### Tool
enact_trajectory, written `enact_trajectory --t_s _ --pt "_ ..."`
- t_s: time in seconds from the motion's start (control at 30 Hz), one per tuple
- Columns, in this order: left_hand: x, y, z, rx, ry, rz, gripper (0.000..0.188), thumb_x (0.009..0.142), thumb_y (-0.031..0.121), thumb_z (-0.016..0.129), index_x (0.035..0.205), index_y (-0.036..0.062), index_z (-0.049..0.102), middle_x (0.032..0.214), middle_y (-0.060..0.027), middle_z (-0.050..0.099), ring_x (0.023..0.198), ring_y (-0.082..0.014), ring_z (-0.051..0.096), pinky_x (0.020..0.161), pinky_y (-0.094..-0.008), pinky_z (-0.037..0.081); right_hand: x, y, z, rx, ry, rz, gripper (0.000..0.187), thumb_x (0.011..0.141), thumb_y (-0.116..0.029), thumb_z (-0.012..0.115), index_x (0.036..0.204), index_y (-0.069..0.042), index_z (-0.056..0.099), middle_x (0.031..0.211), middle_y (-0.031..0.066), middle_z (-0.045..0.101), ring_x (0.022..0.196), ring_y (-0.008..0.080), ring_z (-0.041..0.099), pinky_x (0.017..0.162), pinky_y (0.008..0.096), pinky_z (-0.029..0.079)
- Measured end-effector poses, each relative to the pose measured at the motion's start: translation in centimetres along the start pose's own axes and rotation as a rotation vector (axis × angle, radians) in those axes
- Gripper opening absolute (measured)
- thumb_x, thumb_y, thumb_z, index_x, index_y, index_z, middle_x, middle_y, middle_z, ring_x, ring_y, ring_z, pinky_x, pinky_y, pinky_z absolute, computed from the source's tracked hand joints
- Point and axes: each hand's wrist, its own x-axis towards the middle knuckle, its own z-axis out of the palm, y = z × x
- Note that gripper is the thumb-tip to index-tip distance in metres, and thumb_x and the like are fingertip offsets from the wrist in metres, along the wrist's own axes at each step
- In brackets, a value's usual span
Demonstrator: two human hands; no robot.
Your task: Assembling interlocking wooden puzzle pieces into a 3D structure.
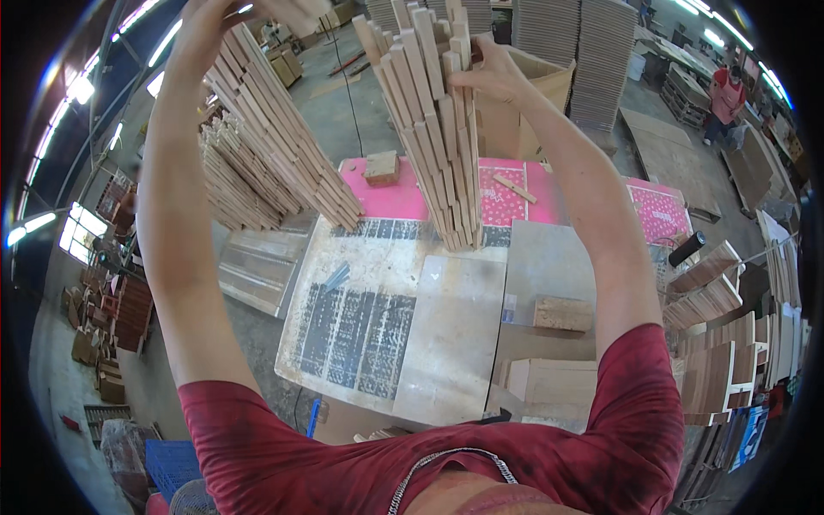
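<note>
My right hand (496,75) grips the upper right side of a tall stack of pale wooden strips (433,129), thumb in front and fingers bent behind. This stack stands on end on the worktable (352,257). Up at the top edge, my left hand (204,39) is raised and partly cut off, its fingers closed at a pale wooden piece (296,12). Below that hand leans a second long stack of wooden strips (275,120), its foot by the table's left far corner.
More strips (245,180) lean farther left. A wood block (382,169) and a loose strip (515,189) lie on the pink sheet (549,184). Another block (563,315) sits at right. Beyond are a cardboard box (524,112), tall stacked sheets (592,60) and a person in red (728,96).
</note>
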Motion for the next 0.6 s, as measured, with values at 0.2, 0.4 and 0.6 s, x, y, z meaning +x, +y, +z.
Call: enact_trajectory --t_s 0.2,0.4,0.6 --pt "3.7 -0.3 11.9 -0.126 -0.12 -0.118 0.036 0.089 0.02 0.067 0.121 0.0036 0.065 0.102 -0.0094 0.071 0.088 -0.0234 0.069 0.083 -0.0398 0.057 -0.1 0.9 -0.4 -0.077 0.021 0.011 0.081 0.061 -0.032 0.089 0.124 0.008 0.057 0.102 0.0172 0.069 0.094 0.0263 0.067 0.086 0.035 0.054" --pt "6.9 -5.1 13.2 -0.235 -0.321 -0.139 0.043 0.079 0.01 0.066 0.121 0.0031 0.064 0.1 -0.008 0.07 0.083 -0.0204 0.068 0.076 -0.036 0.058 0.6 1.4 -0.8 -0.131 0.007 0.036 0.086 0.06 -0.037 0.088 0.126 0.009 0.056 0.106 0.0204 0.069 0.097 0.0288 0.067 0.088 0.0361 0.054" --pt "10.1 -13.7 8.4 -0.469 -0.407 -0.263 0.044 0.081 0.015 0.068 0.123 0.0036 0.064 0.114 -0.0089 0.069 0.107 -0.0242 0.065 0.097 -0.0437 0.051 0.4 0.7 -0.2 -0.124 -0.006 0.03 0.088 0.06 -0.036 0.088 0.127 0.01 0.055 0.106 0.0208 0.068 0.098 0.0292 0.067 0.089 0.0359 0.054"
